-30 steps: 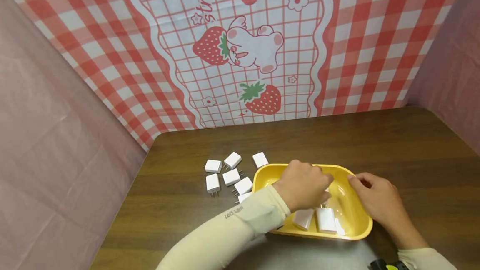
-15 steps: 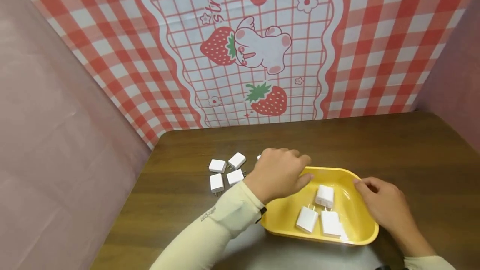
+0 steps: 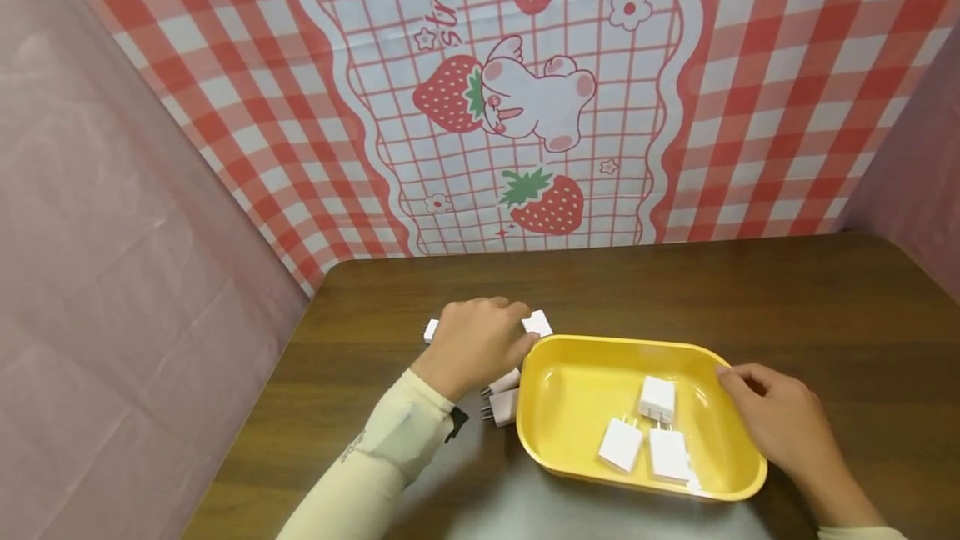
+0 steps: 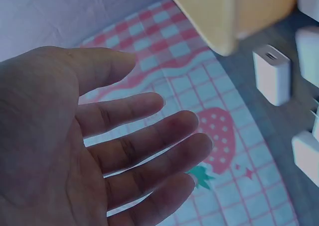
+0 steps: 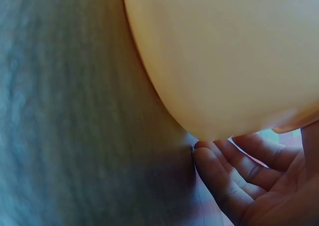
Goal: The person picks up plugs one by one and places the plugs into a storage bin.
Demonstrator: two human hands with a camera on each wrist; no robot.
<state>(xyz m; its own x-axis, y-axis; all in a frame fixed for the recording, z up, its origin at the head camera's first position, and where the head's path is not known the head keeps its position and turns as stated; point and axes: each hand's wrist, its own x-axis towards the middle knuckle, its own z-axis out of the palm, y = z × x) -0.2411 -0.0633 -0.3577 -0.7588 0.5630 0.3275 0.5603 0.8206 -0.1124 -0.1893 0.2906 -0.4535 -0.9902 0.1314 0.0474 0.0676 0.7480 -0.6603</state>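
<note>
A yellow plastic bin holds three white plug-in chargers, one of them lying with its prongs pointing away. My right hand grips the bin's right end, thumb at the rim; in the right wrist view its fingers lie against the outside. Left of the bin, my left hand hovers over loose chargers, its back partly covering them. The left wrist view shows that hand's empty palm and spread fingers. Beside its fingertips is a charger behind the bin's left corner.
More chargers, one with its prongs to the left, lie against the bin's left side. Another charger shows past the left hand. A strawberry-print checked cloth hangs behind the brown wooden table.
My left hand has let go of a charger inside the bin and moved left, out over the loose ones. My right hand stays at the bin's right end. The head view has shifted slightly.
</note>
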